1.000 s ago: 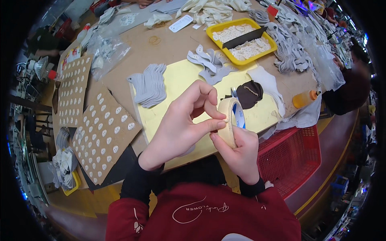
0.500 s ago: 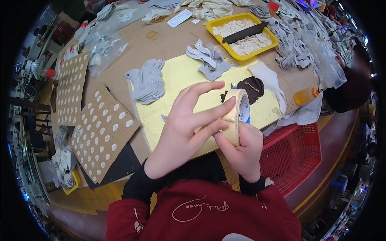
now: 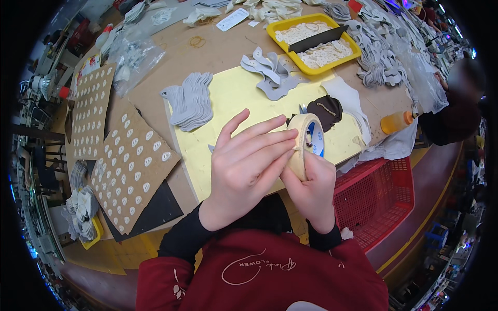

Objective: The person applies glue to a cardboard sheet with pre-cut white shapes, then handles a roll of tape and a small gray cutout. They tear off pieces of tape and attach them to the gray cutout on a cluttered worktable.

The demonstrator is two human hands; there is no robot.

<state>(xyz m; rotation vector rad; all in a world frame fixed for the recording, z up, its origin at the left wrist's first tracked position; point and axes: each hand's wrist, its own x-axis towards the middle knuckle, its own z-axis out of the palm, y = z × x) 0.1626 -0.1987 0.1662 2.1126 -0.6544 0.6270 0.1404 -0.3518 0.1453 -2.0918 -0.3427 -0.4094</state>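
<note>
A roll of cream masking tape (image 3: 299,165) with a blue-and-white core stands on edge in my right hand (image 3: 315,191), whose thumb and fingers are wrapped round its near part. My left hand (image 3: 243,173) is open, its fingers stretched out and the tips resting on the tape's left face. Below both hands a yellow sheet (image 3: 228,96) covers part of the table. Just beyond the roll lies a dark brown cloth bundle (image 3: 328,115) with a thin cord on it, partly hidden by the roll. A metal tip pokes out beside it.
Stacked grey cut pieces (image 3: 189,101) and loose grey pieces (image 3: 272,75) lie on the sheet. Behind stands a divided yellow tray (image 3: 324,69) of small white pieces. Dotted cardboard sheets (image 3: 129,171) are at left; an orange bottle (image 3: 397,123) and red basket (image 3: 373,207) at right.
My left fingers and thumb have gone from a spread, pinching curve at the tape to straighter fingers laid against its side. The roll has tilted slightly in my right hand.
</note>
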